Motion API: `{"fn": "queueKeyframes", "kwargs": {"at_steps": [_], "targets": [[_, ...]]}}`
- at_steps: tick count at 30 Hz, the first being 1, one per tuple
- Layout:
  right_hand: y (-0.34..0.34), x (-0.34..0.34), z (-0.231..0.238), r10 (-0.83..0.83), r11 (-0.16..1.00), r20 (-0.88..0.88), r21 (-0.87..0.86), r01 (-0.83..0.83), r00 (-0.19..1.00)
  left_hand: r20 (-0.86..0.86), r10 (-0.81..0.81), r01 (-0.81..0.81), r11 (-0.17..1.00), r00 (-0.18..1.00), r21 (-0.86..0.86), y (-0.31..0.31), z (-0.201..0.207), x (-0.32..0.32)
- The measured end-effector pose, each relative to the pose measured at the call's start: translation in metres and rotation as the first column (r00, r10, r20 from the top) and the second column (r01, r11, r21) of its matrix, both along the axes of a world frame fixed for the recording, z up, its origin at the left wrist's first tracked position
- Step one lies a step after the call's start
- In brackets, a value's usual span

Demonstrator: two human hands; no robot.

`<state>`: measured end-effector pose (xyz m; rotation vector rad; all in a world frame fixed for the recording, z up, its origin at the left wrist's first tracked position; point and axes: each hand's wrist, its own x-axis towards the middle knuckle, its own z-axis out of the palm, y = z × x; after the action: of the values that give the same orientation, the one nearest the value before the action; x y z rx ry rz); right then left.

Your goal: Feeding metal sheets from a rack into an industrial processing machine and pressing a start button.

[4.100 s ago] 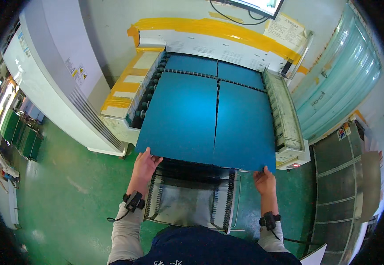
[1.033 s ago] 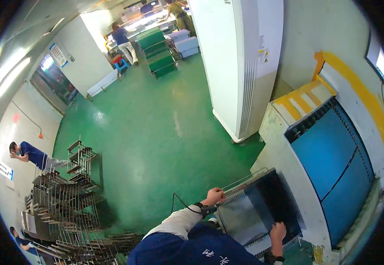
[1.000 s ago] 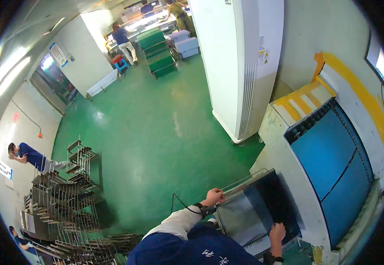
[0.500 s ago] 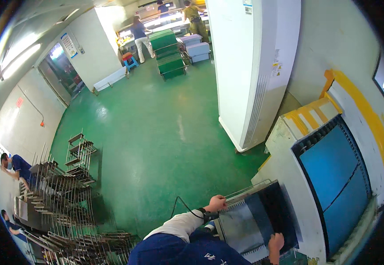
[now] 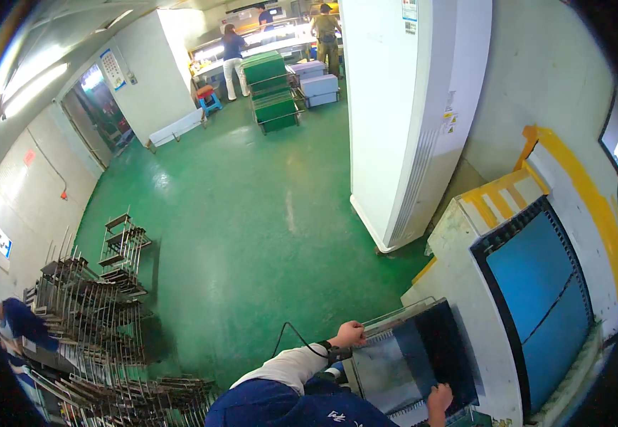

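A thin greyish panel with a darker blue strip along its far side lies between my hands, over a rack with comb-like slots. My left hand is closed at the panel's upper edge, wrist wrapped in a dark band with a thin black cord. At the opposite edge, my right hand is closed, with fingers curled toward the panel. The fingertips are too small to make out fully.
To the right stands a pale machine with a blue panel bed edged in black. A tall white cabinet rises ahead. Metal racks crowd the left, with co-workers beside them. Green stacked trays stand farther back.
My hands have stayed near the panel's edges; the right has shifted slightly left and down. At the left, a co-worker has bent lower beside the racks. The view has tilted a little.
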<state>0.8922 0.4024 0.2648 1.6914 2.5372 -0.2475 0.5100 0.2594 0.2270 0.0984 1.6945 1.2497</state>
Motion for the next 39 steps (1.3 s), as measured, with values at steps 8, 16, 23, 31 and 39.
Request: {"fn": "queueKeyframes", "kwargs": {"at_steps": [8,16,23,31,39], "targets": [[-0.013,0.008,-0.013,-0.005,1.0,0.02,0.026,0.004,1.0,-0.026,-0.019,0.019,1.0,0.999,-0.01,-0.005,0.026,-0.003],[-0.004,0.002,0.026,0.155,0.987,0.048,0.042,-0.157,0.987,0.108,-0.005,0.0,0.999,0.994,0.055,-0.005,-0.006,-0.016],[-0.005,-0.024,0.11,0.196,0.955,-0.098,0.243,-0.168,0.976,0.163,0.002,-0.006,1.0,0.987,0.023,0.02,-0.021,-0.023],[0.044,0.0,0.21,-0.021,0.993,-0.253,0.106,0.05,0.967,0.259,0.064,-0.081,0.995,0.964,0.059,0.075,-0.044,0.001],[0.053,0.04,0.175,-0.357,0.93,-0.599,-0.157,0.333,0.716,0.197,-0.29,0.266,0.954,0.937,0.139,0.093,0.003,0.021]]}}
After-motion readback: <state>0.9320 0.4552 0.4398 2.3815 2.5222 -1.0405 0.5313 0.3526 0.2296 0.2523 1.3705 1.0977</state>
